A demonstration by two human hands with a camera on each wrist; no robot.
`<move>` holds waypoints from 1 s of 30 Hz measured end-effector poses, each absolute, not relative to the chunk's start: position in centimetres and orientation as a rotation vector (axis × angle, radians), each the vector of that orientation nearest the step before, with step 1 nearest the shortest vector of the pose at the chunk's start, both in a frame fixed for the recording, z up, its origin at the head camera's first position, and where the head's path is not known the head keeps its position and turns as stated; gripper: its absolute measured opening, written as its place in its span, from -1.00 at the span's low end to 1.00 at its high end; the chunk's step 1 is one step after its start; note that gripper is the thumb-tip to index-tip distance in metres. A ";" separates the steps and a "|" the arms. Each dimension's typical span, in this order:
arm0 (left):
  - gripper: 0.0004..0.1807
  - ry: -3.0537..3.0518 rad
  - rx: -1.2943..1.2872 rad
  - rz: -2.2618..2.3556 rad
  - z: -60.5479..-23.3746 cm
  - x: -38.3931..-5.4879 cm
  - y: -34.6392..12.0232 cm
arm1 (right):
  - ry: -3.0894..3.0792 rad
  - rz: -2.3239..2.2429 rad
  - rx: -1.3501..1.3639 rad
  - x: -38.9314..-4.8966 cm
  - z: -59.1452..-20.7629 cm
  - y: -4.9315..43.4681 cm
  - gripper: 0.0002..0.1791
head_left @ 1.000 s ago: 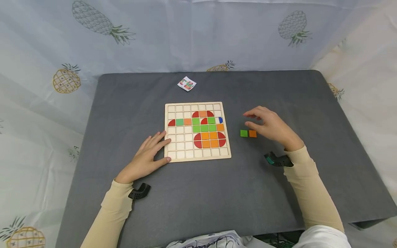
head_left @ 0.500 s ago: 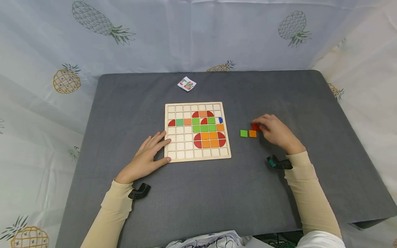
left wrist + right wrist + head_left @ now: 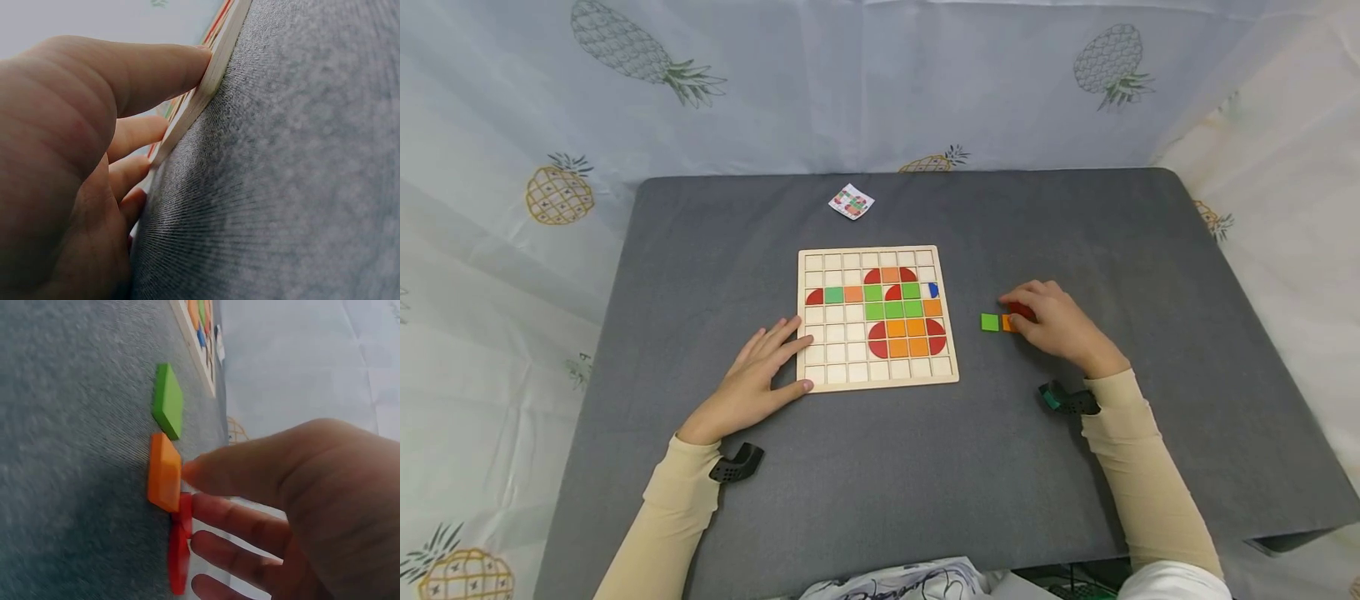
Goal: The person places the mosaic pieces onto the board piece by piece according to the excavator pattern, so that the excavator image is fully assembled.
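My left hand (image 3: pixel 748 392) lies spread, thumb and fingertips touching the left edge of a square wooden grid board (image 3: pixel 835 333); the left wrist view shows the thumb (image 3: pixel 169 72) on its rim. Red, orange and green tiles, with a blue-and-white one, fill part of the board. To the right, my right hand (image 3: pixel 1060 325) hovers low over loose tiles. Its thumb is by an orange tile (image 3: pixel 164 472), and its fingertips reach red tiles (image 3: pixel 179 559), touching or nearly so. Beside the orange tile lies a green tile (image 3: pixel 167 403).
A small printed pattern card (image 3: pixel 852 202) lies behind the board. Dark grey cloth covers the table (image 3: pixel 895 467). A curtain (image 3: pixel 835 83) with pineapple prints hangs behind and at the sides.
My right hand came down and over to the tiles, then shifted slightly left, partly covering the orange one. Red tiles came into sight beneath it. My left hand stayed still.
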State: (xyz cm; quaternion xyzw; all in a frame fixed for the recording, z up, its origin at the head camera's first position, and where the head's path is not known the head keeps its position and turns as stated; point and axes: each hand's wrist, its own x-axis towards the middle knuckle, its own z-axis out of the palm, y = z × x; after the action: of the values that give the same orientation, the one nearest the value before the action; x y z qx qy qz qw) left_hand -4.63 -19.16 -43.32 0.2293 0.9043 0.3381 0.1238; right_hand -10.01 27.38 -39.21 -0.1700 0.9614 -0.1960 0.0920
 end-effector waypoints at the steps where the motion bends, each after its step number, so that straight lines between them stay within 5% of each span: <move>1: -0.24 2.639 0.671 0.988 -43.3 -4.6 -19.2 | 2.862 -0.569 -0.504 -10.0 -39.2 27.2 -0.62; 30: -0.25 2.638 0.667 0.984 -43.1 -4.5 -19.3 | 2.847 -0.725 -0.749 -14.0 -36.5 17.5 -0.61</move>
State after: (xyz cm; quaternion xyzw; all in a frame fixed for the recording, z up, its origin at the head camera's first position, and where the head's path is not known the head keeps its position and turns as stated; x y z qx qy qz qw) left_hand -4.53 -19.27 -43.08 0.2289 0.9047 0.3374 0.1237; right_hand -14.00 17.55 -36.49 -0.2466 0.9377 -0.2387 0.0547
